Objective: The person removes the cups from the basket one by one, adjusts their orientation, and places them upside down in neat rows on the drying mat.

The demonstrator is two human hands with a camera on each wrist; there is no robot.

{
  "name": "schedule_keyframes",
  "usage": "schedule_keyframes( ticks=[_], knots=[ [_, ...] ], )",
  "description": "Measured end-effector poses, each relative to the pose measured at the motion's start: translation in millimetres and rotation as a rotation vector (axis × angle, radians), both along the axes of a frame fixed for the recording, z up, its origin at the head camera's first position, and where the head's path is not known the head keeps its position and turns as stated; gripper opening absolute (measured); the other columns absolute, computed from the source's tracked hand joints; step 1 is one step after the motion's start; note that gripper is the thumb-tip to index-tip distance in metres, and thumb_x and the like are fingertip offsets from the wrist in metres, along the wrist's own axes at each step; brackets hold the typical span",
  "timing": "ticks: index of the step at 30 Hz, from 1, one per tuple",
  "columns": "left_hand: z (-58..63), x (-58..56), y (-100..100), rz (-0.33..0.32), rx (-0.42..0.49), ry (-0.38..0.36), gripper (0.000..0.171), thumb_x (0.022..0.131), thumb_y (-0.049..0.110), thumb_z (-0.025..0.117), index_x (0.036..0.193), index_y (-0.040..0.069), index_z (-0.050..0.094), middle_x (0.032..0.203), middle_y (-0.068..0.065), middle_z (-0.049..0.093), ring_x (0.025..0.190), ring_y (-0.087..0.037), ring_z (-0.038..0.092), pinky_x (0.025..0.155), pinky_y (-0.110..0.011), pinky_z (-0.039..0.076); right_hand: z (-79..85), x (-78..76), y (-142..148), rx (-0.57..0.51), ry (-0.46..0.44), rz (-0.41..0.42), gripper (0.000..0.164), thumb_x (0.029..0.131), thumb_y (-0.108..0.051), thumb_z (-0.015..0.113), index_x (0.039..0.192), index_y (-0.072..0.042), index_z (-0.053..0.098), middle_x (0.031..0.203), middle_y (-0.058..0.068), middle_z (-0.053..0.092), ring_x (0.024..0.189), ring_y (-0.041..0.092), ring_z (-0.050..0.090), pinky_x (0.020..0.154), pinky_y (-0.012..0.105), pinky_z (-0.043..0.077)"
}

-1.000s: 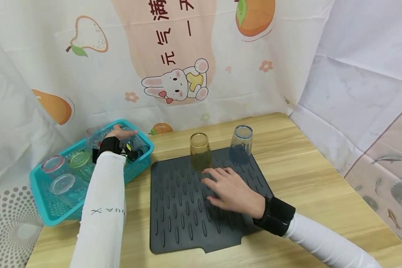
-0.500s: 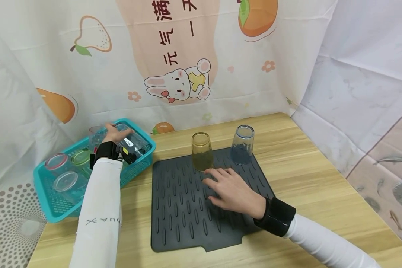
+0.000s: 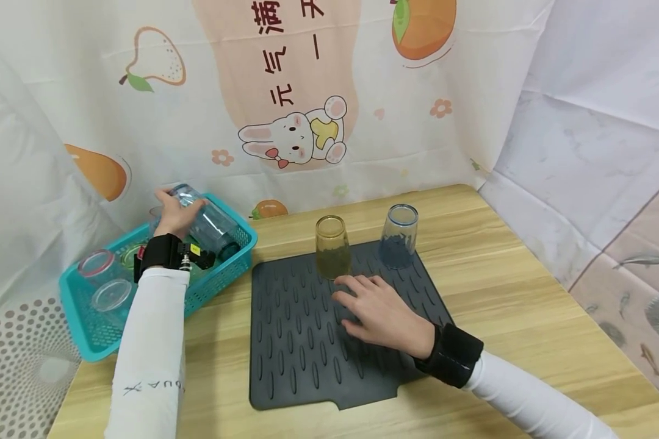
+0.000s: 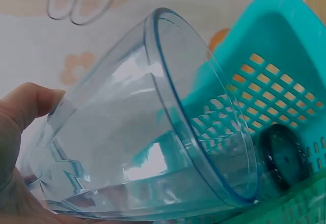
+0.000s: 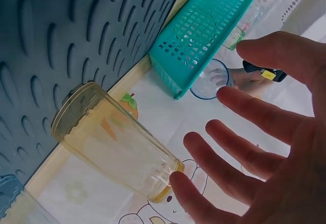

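My left hand (image 3: pixel 177 214) grips a clear, blue-rimmed drinking glass (image 4: pixel 122 137) near its narrow base. The glass is tilted over the far end of the turquoise basket (image 3: pixel 70 323), its mouth facing the basket's corner in the left wrist view. Fingers behind the glass are partly hidden. My right hand (image 3: pixel 381 314) hovers over the dark grey ridged mat (image 3: pixel 291 372), fingers spread and loosely bent, holding nothing. Just beyond its fingertips an amber glass (image 3: pixel 332 247) stands mouth down on the mat. To its right a clear blue-tinted glass (image 3: pixel 399 238) also stands mouth down.
More glasses stay in the basket: a red-rimmed one (image 3: pixel 97 265), a clear one (image 3: pixel 112 299), and a dark round rim (image 4: pixel 282 155) at the far corner. A printed curtain (image 3: pixel 384 152) hangs behind the wooden table (image 3: pixel 505 268).
My left hand has moved slightly up and left, raising the glass from among the others in the basket. My right hand has kept its place over the mat.
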State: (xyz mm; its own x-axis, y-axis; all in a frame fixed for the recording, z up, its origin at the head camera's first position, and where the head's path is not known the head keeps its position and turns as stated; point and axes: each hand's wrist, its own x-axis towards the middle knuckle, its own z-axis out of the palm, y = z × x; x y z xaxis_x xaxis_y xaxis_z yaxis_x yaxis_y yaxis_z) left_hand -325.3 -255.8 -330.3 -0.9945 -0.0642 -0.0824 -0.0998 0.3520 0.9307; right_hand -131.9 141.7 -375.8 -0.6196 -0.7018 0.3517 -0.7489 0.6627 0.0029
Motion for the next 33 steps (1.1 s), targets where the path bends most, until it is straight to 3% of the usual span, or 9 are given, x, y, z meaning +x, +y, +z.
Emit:
schedule_keyframes(
  ticks=[6,10,12,16,18,20,25,28,33],
  knots=[
    [33.4,29.9,29.2,0.023,0.032,0.061,0.066,0.101,0.027,0.049,0.136,0.016,-0.006,0.149,-0.029,-0.005,0.13,-0.039,0.017,0.098,-0.048,0.031,1.1,-3.7,-2.8,-0.064,-0.049,-0.032,0.044,0.084,-0.028,0.074,0.124,-0.012,0.062,0.125,0.009,0.056,0.107,0.026,0.057,0.082,0.042,0.05],
    [37.8,33.8,40.0,0.028,0.008,0.135,0.07,0.098,0.027,0.056,0.137,0.018,-0.002,0.145,-0.026,0.005,0.126,-0.037,0.02,0.097,-0.046,0.032,3.7,-7.4,-4.7,-0.136,-0.072,-0.065,0.052,0.085,-0.029,0.074,0.13,-0.008,0.056,0.124,0.011,0.057,0.112,0.026,0.054,0.088,0.042,0.049],
    [21.3,16.3,33.6,0.031,-0.019,0.189,0.073,0.096,0.03,0.061,0.138,0.023,0.002,0.147,-0.023,0.007,0.127,-0.035,0.022,0.099,-0.046,0.032,5.9,-9.5,-5.4,-0.172,-0.076,-0.076,0.055,0.086,-0.029,0.074,0.132,-0.007,0.054,0.125,0.011,0.056,0.114,0.026,0.054,0.09,0.041,0.048],
    [-36.4,-37.4,7.7,0.017,-0.103,0.316,0.078,0.09,0.043,0.065,0.139,0.04,0.005,0.151,-0.01,0.007,0.119,-0.031,0.027,0.088,-0.046,0.035,10.6,-14.0,-6.6,-0.253,-0.103,-0.079,0.059,0.087,-0.028,0.073,0.135,-0.004,0.05,0.127,0.012,0.055,0.116,0.025,0.053,0.092,0.035,0.048],
    [-47.0,-42.8,9.3,0.025,-0.114,0.361,0.077,0.088,0.045,0.067,0.137,0.045,0.007,0.149,-0.004,0.01,0.117,-0.027,0.028,0.085,-0.045,0.036,13.1,-16.0,-7.5,-0.297,-0.135,-0.077,0.061,0.087,-0.027,0.073,0.137,-0.003,0.047,0.128,0.012,0.054,0.117,0.024,0.052,0.094,0.034,0.046],
    [-29.2,-21.8,27.2,0.005,-0.105,0.389,0.077,0.089,0.041,0.068,0.139,0.039,0.009,0.148,-0.005,0.011,0.121,-0.029,0.029,0.089,-0.045,0.037,16.6,-18.3,-9.4,-0.356,-0.191,-0.074,0.063,0.088,-0.027,0.072,0.139,-0.002,0.045,0.13,0.013,0.053,0.12,0.025,0.05,0.097,0.033,0.044],
    [42.0,58.0,92.6,-0.064,-0.057,0.436,0.068,0.094,0.02,0.065,0.137,0.014,0.012,0.143,-0.017,0.017,0.123,-0.034,0.032,0.094,-0.045,0.04,27.0,-27.9,-17.7,-0.506,-0.356,-0.075,0.069,0.09,-0.03,0.07,0.144,-0.001,0.038,0.137,0.015,0.048,0.127,0.026,0.045,0.105,0.033,0.036],
    [53.8,78.7,114.2,-0.109,-0.053,0.487,0.064,0.094,0.015,0.062,0.136,0.01,0.014,0.143,-0.017,0.018,0.12,-0.035,0.037,0.091,-0.044,0.043,35.2,-35.8,-24.6,-0.569,-0.456,-0.081,0.075,0.09,-0.035,0.07,0.147,-0.004,0.033,0.142,0.014,0.044,0.131,0.025,0.041,0.108,0.034,0.033],
    [47.8,86.4,131.0,-0.189,-0.055,0.596,0.07,0.091,0.02,0.069,0.137,0.01,0.017,0.144,-0.017,0.021,0.123,-0.037,0.039,0.093,-0.048,0.045,47.7,-49.9,-34.0,-0.653,-0.636,-0.085,0.084,0.088,-0.041,0.07,0.152,-0.008,0.026,0.151,0.011,0.034,0.137,0.025,0.033,0.112,0.04,0.028]
  ],
)
